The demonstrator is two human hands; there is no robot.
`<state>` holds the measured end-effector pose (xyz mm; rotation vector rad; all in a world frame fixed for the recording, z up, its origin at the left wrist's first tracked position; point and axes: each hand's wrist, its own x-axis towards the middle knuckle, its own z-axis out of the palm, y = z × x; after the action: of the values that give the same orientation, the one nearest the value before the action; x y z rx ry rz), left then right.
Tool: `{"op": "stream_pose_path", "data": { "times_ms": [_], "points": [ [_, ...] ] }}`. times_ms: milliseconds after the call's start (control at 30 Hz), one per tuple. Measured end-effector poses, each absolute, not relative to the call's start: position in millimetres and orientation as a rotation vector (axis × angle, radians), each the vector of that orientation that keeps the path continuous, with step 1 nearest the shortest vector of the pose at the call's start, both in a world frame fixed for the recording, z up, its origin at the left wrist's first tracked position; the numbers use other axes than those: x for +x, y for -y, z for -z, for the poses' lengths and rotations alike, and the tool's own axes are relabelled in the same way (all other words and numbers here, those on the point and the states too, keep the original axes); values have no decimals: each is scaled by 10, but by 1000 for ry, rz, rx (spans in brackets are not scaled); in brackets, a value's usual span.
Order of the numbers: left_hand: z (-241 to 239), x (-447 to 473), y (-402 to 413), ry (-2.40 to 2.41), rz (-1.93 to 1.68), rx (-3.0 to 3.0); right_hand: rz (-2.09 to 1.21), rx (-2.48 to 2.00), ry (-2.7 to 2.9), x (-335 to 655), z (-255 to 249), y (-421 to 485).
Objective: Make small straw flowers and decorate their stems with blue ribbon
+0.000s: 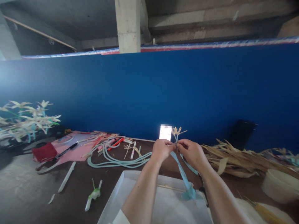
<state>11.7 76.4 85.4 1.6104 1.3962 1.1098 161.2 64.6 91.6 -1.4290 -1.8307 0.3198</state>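
My left hand (161,150) and my right hand (192,153) are raised together above the table, fingers pinched closed on a small dry straw flower (177,132) at its stem. A light blue ribbon (182,176) hangs from the stem between my hands and trails down to a white tray (116,196) in front of me. The flower's pale petals stick up just above my fingertips.
Dry straw leaves (235,157) lie heaped at the right beside a pale round container (277,183). Light green cords (112,158), red tools and pink paper (74,149) lie at the left. Finished straw flowers (28,119) stand far left. A blue board (149,93) backs the table.
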Motion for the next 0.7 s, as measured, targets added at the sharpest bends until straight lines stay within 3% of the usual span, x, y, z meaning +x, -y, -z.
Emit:
{"op": "stream_pose_path", "data": {
  "times_ms": [500,700],
  "points": [
    [-1009,108,-637,-1552,-992,1808,-403,-1529,1778,1593,-968,-596],
    [-810,118,-648,-1614,-961,1805,-482,-1579,1840,1573,-889,-659]
  ]
}}
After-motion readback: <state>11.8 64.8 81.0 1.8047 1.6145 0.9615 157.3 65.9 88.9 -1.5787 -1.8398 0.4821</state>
